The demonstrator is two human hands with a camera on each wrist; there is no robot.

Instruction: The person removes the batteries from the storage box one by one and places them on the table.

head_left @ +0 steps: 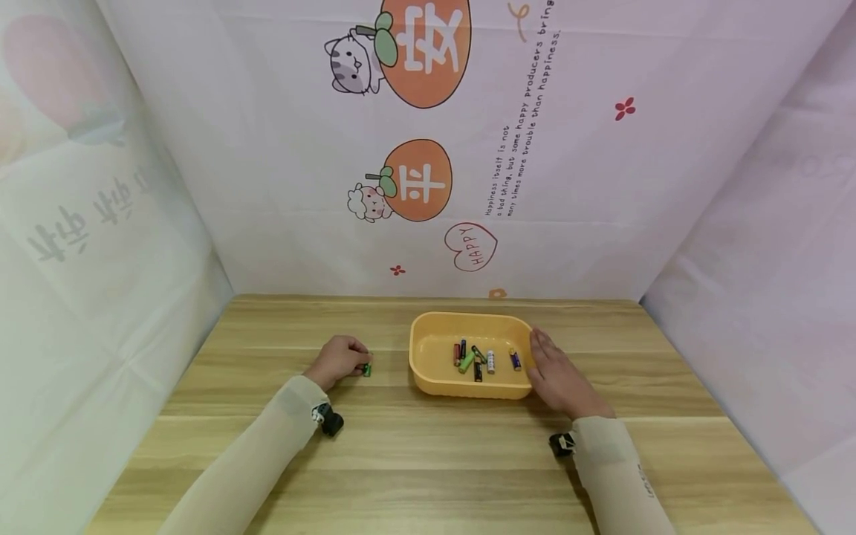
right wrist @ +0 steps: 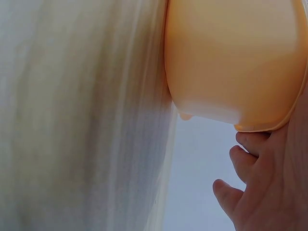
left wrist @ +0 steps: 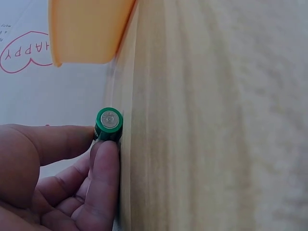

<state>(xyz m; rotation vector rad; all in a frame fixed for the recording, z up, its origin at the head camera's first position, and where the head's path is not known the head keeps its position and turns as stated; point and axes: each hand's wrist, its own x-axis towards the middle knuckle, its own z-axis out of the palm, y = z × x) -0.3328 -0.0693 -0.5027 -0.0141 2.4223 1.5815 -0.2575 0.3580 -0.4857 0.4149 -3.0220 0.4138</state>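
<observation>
Left of the tub, my left hand (head_left: pixel 342 359) pinches a green battery (left wrist: pixel 109 124) between thumb and fingers, low over the tabletop. The battery's flat silver end faces the left wrist camera. A yellow plastic tub (head_left: pixel 428 383) stands on the table with several batteries inside, among them a light green battery (head_left: pixel 467 362), a white battery (head_left: pixel 491 362) and a blue battery (head_left: pixel 515 360) apart at the right. Against the tub's right rim rests my right hand (head_left: pixel 564 377), its fingers extended; in the right wrist view the fingers (right wrist: pixel 243 161) show beside the rim.
The wood-grain table (head_left: pixel 428 461) meets a white printed cloth backdrop (head_left: pixel 555 253) at its far edge, and pale cloth hangs along both sides. A small black camera (head_left: pixel 329 420) is strapped at the left wrist, another camera (head_left: pixel 562 444) at the right.
</observation>
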